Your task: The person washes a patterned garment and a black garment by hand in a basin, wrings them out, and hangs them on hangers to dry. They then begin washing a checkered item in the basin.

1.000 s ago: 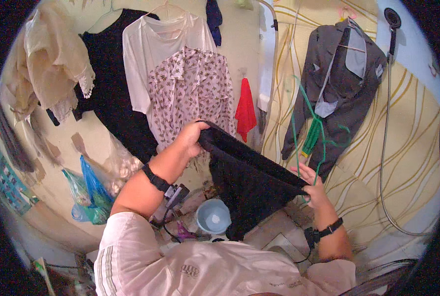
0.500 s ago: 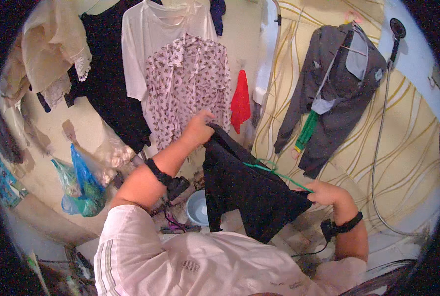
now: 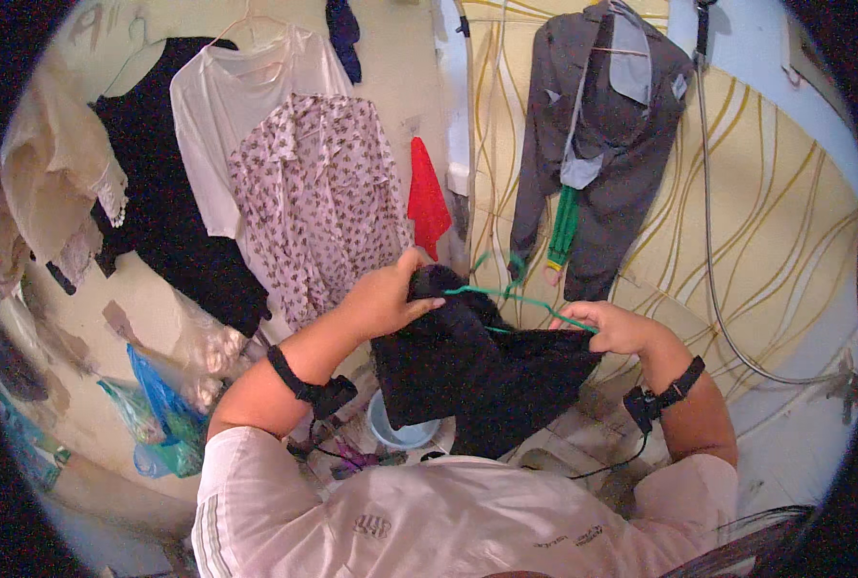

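L hand (image 3: 390, 297) grips blk garment (image 3: 477, 380) at its upper left; R hand (image 3: 620, 328) holds its upper right + grn hanger (image 3: 545, 305), which runs over the top edge. Garment hangs btwn hands, mid-scene, partly hiding lt-blue basin (image 3: 407, 436). Gray jacket (image 3: 607, 144) far right, floral blouse (image 3: 318, 202) far left.

Black garment (image 3: 487, 385), green hanger (image 3: 550, 306), red cloth (image 3: 429, 202)
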`<state>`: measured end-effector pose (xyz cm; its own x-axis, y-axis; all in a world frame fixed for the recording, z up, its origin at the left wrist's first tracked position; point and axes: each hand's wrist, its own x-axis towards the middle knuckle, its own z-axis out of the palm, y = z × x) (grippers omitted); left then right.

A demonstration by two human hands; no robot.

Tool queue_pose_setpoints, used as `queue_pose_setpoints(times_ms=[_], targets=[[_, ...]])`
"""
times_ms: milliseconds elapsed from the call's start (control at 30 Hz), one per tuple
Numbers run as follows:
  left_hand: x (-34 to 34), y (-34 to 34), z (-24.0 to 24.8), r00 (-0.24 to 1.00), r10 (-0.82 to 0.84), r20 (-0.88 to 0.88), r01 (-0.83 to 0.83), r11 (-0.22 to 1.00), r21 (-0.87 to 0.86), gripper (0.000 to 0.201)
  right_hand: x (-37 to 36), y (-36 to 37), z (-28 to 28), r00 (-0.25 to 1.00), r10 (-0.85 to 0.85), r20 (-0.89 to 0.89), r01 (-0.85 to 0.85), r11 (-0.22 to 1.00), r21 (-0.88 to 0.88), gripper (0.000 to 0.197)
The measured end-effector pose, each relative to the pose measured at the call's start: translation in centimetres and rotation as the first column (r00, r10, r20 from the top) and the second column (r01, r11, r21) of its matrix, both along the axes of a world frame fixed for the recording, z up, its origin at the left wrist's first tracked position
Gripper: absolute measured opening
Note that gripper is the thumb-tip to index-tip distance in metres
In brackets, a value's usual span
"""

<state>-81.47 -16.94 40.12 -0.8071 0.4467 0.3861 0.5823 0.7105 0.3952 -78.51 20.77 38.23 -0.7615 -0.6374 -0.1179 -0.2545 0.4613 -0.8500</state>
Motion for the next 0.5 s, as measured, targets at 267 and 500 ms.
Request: queue_pose_setpoints(times_ms=[267, 500], targets=[[-1.5, -2.7, 0.3, 0.962, 0.227, -0.151, -0.199, 0.963, 0.180, 0.032, -0.6, -0.8, -1.2, 0.435, -0.656, -0.618, 0.680, 0.689, -0.253, 0.078], [0.1, -2.9, 0.0, 0.967, 0.208, -0.146, -0.181, 0.967, 0.181, 0.027, -5.9, 0.4, -6.2, 0.711, -0.425, 0.560, 0.681, 0.220, -0.698, 0.021]])
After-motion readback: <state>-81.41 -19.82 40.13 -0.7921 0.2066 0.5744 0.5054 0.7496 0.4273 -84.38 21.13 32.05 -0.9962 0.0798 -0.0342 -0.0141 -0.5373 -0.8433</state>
